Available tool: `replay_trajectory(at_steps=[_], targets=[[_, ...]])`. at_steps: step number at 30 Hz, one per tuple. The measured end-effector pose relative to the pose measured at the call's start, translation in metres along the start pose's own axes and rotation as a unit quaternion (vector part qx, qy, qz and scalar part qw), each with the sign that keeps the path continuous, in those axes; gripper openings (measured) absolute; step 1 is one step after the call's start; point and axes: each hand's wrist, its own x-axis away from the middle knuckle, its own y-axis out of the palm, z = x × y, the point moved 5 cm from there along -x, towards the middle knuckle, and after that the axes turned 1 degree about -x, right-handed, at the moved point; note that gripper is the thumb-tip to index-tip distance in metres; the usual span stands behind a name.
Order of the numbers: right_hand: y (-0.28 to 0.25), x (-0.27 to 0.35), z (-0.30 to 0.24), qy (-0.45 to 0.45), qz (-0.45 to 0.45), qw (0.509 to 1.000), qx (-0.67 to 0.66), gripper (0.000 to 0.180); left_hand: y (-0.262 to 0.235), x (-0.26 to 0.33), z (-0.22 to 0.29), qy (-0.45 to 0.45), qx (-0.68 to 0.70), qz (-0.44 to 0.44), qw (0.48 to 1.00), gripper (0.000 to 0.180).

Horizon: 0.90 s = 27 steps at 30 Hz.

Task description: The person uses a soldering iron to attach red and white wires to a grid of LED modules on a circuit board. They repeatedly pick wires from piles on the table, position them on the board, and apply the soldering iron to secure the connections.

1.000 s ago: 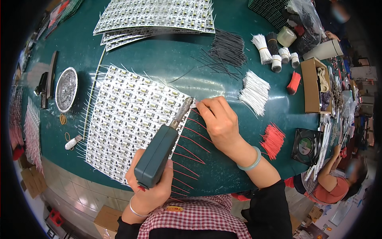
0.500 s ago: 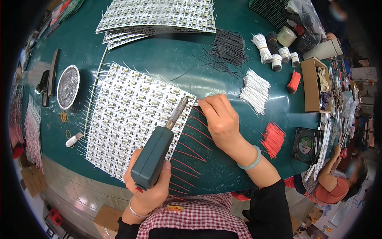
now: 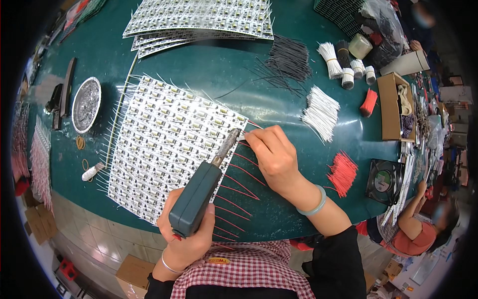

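Iron: steel tip resting over the right edge of the white board, near its upper right corner; whether it touches the board cannot be told.
Left hand (image 3: 191, 245): wrapped round the handle of the iron (image 3: 195, 198), thumb along one side.
Right hand (image 3: 275, 155): thumb and fingertips drawn narrow just beside the tip; any wire between them is too small to make out.
White board (image 3: 167, 149): flat on the worktop (image 3: 291, 214), red wires (image 3: 234, 203) projecting from its right edge.
Good practice (judged): steady the right fingertips close to the edge, yet clear of the hot metal; keep the tip's contact brief and exact; avoid brushing neighbouring wires.
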Motion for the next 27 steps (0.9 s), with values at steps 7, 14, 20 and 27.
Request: replay_trajectory(at_steps=[7,14,20,27], targets=[[0.001,-0.001,0.000,-0.002,-0.002,1.000,0.001,0.029,0.002,0.001,-0.003,-0.007,-0.004,-0.005,1.000,0.022],[0.001,-0.002,0.000,0.000,-0.005,1.000,-0.003,0.029,0.004,0.002,-0.007,-0.009,0.014,0.008,1.000,0.021],[0.001,-0.003,0.000,-0.004,-0.006,1.000,0.000,0.028,0.003,-0.003,0.000,0.007,-0.030,-0.014,0.999,0.018],[0.002,-0.002,-0.001,-0.002,-0.004,1.000,0.004,0.028,-0.006,0.004,-0.005,-0.008,-0.039,-0.005,0.999,0.021]])
